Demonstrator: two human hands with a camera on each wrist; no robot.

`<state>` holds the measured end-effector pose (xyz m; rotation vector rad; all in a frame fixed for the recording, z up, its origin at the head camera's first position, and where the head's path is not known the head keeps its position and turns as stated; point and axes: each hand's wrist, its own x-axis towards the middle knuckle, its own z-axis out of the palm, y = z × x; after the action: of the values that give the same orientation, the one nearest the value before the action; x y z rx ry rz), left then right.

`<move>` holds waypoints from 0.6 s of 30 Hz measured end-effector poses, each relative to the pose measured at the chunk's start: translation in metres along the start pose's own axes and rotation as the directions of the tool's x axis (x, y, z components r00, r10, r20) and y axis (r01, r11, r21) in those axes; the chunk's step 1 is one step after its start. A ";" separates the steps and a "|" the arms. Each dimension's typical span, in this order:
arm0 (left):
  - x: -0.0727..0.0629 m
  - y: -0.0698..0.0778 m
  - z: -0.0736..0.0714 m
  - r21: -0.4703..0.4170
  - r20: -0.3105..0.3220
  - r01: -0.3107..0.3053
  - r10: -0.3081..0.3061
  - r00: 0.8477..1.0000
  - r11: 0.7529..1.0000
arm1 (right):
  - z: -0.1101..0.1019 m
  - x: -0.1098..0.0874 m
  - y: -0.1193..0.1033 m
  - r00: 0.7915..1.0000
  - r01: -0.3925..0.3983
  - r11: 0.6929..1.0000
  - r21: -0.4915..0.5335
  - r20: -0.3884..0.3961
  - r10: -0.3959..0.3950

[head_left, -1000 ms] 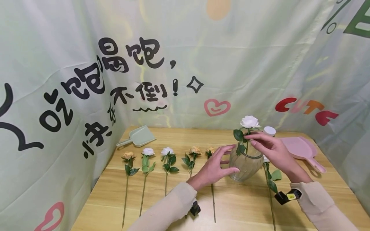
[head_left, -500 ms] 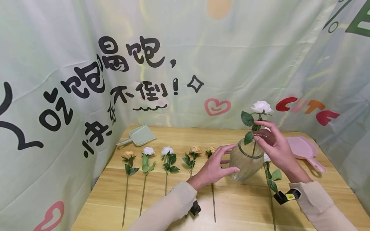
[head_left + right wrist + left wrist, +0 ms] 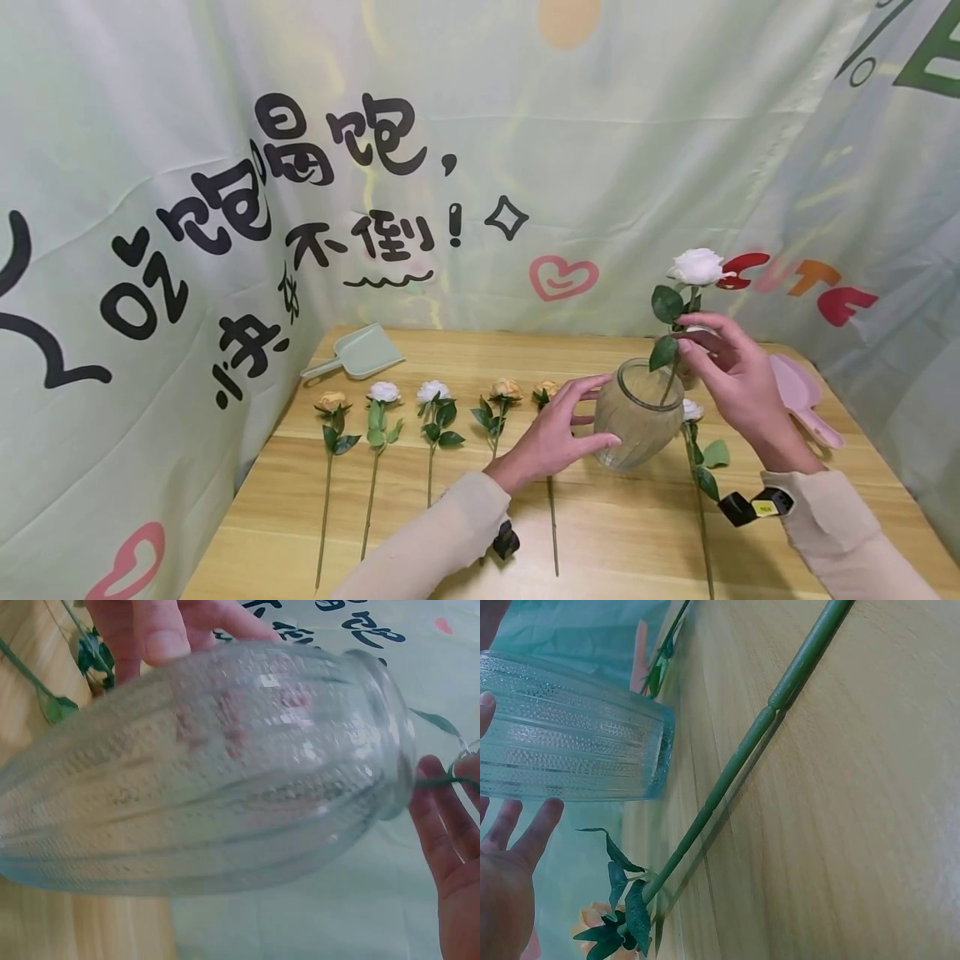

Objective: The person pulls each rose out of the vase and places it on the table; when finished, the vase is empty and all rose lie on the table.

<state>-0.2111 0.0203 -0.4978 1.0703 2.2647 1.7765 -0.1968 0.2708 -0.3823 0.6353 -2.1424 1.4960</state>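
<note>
A ribbed clear glass vase [image 3: 637, 429] stands upright on the wooden table. My left hand [image 3: 558, 429] holds its left side, thumb in front and fingers spread around it; the left wrist view shows the fingertips touching the glass [image 3: 570, 742]. Above the vase's right rim, my right hand [image 3: 738, 379] pinches the stem of a white rose [image 3: 697, 267] just below its leaves. The rose is upright, slightly tilted, and its lower stem reaches down into the vase mouth. In the right wrist view the green stem [image 3: 435, 781] meets the glass rim.
Several orange and white roses lie in a row on the left, including an orange rose [image 3: 332, 402]. Another white rose [image 3: 692, 410] lies right of the vase. A pale green dustpan [image 3: 371, 354] and a pink dustpan [image 3: 797, 385] lie toward the back.
My right hand has moved up and to the right, raising the white rose so less stem is inside the vase. The left hand and vase have stayed in place.
</note>
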 end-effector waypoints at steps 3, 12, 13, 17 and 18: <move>0.000 0.001 0.000 -0.001 0.002 0.002 -0.002 1.000 1.000 | -0.006 0.002 -0.003 1.000 -0.006 0.999 0.043 0.021 0.005; -0.001 0.001 -0.001 0.006 -0.001 0.007 -0.007 1.000 1.000 | -0.026 0.016 -0.013 0.977 0.132 0.958 0.255 -0.195 -0.083; -0.001 0.001 -0.001 0.005 0.000 0.007 -0.007 1.000 1.000 | -0.029 0.019 -0.014 0.965 0.174 0.936 0.307 -0.244 -0.100; -0.001 0.001 0.000 -0.003 -0.002 0.004 -0.004 1.000 1.000 | -0.045 0.029 -0.021 0.889 0.347 0.829 0.439 -0.435 -0.142; -0.001 0.001 0.000 -0.004 -0.003 0.005 -0.005 1.000 1.000 | -0.050 0.029 -0.023 0.873 0.366 0.818 0.443 -0.468 -0.138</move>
<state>-0.2100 0.0203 -0.4974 1.0613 2.2628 1.7809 -0.2011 0.3077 -0.3324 0.6740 -1.2657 1.8638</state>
